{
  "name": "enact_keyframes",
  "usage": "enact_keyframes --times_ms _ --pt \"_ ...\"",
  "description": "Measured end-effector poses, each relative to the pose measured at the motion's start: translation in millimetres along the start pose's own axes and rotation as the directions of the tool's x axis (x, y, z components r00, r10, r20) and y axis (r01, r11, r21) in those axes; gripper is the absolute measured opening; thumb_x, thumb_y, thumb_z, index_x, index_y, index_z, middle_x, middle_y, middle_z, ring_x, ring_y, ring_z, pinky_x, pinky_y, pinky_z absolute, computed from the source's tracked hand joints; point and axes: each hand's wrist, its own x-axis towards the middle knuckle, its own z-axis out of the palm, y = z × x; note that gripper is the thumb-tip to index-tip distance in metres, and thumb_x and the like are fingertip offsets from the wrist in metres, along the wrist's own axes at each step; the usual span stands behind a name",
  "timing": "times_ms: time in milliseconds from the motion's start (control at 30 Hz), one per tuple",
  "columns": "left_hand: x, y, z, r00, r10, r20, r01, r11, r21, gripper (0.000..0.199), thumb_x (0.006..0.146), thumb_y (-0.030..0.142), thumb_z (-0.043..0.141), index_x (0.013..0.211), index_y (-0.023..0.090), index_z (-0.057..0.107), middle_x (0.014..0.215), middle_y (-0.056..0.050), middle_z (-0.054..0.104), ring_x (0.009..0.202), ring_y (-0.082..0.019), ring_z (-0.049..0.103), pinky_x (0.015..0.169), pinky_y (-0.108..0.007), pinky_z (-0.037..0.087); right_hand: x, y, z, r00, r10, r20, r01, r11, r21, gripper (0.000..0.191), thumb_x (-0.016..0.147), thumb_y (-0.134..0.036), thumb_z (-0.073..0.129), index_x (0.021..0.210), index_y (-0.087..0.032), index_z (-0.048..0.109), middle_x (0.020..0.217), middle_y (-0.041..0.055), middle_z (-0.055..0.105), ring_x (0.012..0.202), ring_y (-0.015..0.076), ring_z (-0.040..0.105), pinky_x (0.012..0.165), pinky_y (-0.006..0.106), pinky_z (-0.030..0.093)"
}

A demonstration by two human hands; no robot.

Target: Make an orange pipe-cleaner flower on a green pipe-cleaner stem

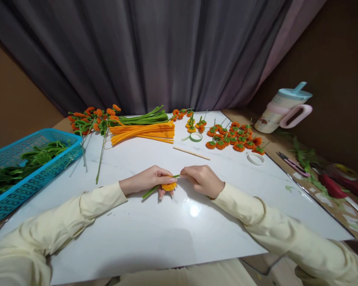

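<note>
My left hand (153, 179) is closed on a yellow-orange fuzzy flower (168, 186) near the middle of the white table (122, 230). A green fuzzy stem (150, 192) sticks out of that hand toward the lower left. Just to the right, my right hand (202, 179) pinches the tip of a thin green strip (176, 176) that runs from the flower. Beyond the hands lie a thin wooden stick (191, 153), a roll of green tape (196, 137) and a bundle of orange pipe cleaners (143, 132).
A blue basket (47, 165) of green pieces stands at left. Orange flower heads (232, 137) and a white ring (256, 159) lie back right. Finished-looking orange flowers (98, 115) and green stems (149, 117) are back left. A tumbler (282, 111) and scissors (292, 163) are right.
</note>
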Motion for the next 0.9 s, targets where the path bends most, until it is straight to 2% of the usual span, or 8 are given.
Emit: enact_keyframes --times_ms 133,333,467,567,667,767,900 --pt "0 0 0.1 1.0 -0.015 -0.003 0.015 1.0 0.003 0.032 0.084 0.038 0.057 0.075 0.008 0.064 0.064 -0.004 0.063 0.045 -0.007 0.052 0.054 -0.022 0.049 0 0 -2 1.0 0.019 0.019 -0.019 1.0 -0.001 0.017 0.08 -0.01 0.041 0.08 -0.018 0.056 0.07 0.0041 0.064 0.062 0.0147 0.057 0.056 0.022 0.033" --pt "0 0 -1.7 0.999 -0.006 0.039 0.006 1.0 -0.015 0.028 0.083 0.038 0.057 0.083 0.01 0.062 0.081 -0.007 0.064 0.056 -0.009 0.056 0.059 -0.023 0.05 0 3 0 0.998 0.062 0.025 -0.063 0.997 0.043 0.016 0.082 -0.012 0.042 0.081 -0.018 0.056 0.07 0.0045 0.065 0.061 0.0145 0.057 0.057 0.022 0.034" --pt "1 -1 -0.6 1.0 -0.007 0.013 0.008 1.0 -0.016 0.023 0.084 0.033 0.052 0.085 0.011 0.058 0.079 -0.005 0.063 0.052 -0.008 0.054 0.054 -0.022 0.047 0 1 1 0.998 0.058 0.013 -0.058 0.994 0.091 0.018 0.084 -0.014 0.04 0.085 -0.017 0.058 0.074 0.0056 0.066 0.062 0.0145 0.058 0.058 0.022 0.036" --pt "2 -4 2.6 0.997 -0.003 -0.081 0.014 0.991 0.132 0.018 0.085 0.026 0.044 0.085 0.013 0.056 0.069 -0.001 0.06 0.042 -0.006 0.043 0.044 -0.02 0.038 0 -4 2 0.999 0.044 0.027 -0.046 0.994 0.1 0.02 0.086 -0.015 0.039 0.089 -0.016 0.059 0.073 0.006 0.066 0.06 0.0142 0.056 0.057 0.022 0.036" --pt "3 -6 5.2 0.981 0.104 -0.163 -0.04 0.935 0.352 0.017 0.081 0.018 0.041 0.076 0.014 0.057 0.064 0.001 0.056 0.051 -0.008 0.046 0.052 -0.02 0.038 0 -8 4 0.994 0.063 0.086 -0.071 0.993 0.09 0.02 0.09 -0.022 0.04 0.094 -0.016 0.059 0.063 0.0031 0.061 0.052 0.0131 0.05 0.053 0.022 0.032" --pt "2 -5 6.1 0.968 0.189 -0.165 -0.088 0.872 0.482 0.02 0.079 0.015 0.039 0.071 0.014 0.057 0.065 0.001 0.056 0.063 -0.011 0.05 0.061 -0.02 0.039 1 -10 5 0.984 0.102 0.143 -0.119 0.986 0.119 0.02 0.092 -0.028 0.041 0.094 -0.017 0.058 0.054 -0.0012 0.052 0.048 0.0118 0.044 0.051 0.021 0.029" --pt "-1 -2 7.3 0.966 0.228 -0.119 -0.101 0.761 0.641 0.024 0.082 0.014 0.035 0.078 0.015 0.059 0.067 0.001 0.056 0.06 -0.011 0.047 0.059 -0.021 0.035 3 -9 3 0.976 0.106 0.191 -0.14 0.975 0.174 0.012 0.089 -0.02 0.044 0.083 -0.018 0.054 0.05 -0.0039 0.044 0.046 0.0106 0.038 0.05 0.02 0.026"
